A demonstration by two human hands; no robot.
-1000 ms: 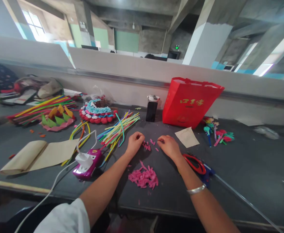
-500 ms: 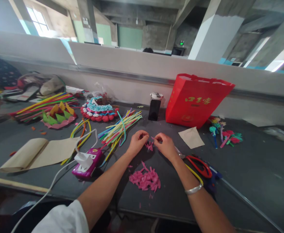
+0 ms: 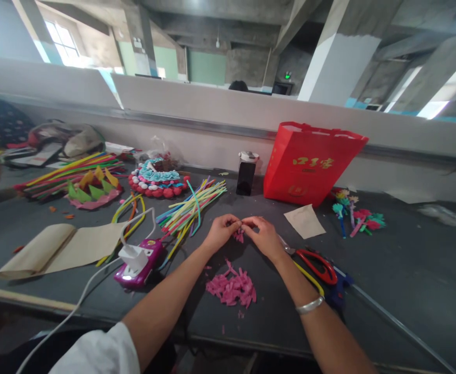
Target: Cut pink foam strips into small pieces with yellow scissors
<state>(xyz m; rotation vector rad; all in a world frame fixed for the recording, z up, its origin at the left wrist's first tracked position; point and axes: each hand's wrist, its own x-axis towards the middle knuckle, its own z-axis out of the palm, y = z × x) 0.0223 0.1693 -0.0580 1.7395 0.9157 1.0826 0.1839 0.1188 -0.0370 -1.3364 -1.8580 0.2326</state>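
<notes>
Over the dark table, my left hand (image 3: 223, 229) and my right hand (image 3: 262, 235) meet fingertip to fingertip, each in a pinch. What lies between the fingertips is too small and covered to make out now; a pink piece showed at the right fingertips just before. Directly under the fingers sits a small cluster of pink pieces (image 3: 239, 236), partly hidden by the hands. Closer to my body is a loose pile of pink paper-like strips (image 3: 231, 286), with a few stray bits around it.
Red-handled scissors (image 3: 317, 266) and a blue glue gun (image 3: 340, 288) lie by my right forearm. Left are a purple power socket (image 3: 144, 262), colourful pipe cleaners (image 3: 192, 205) and a brown paper roll (image 3: 44, 252). A bottle (image 3: 246, 174) and red bag (image 3: 309, 166) stand behind.
My right hand has moved left until its fingertips meet those of my left hand. The pink piece seen at the right fingertips is now covered. The view has shifted slightly.
</notes>
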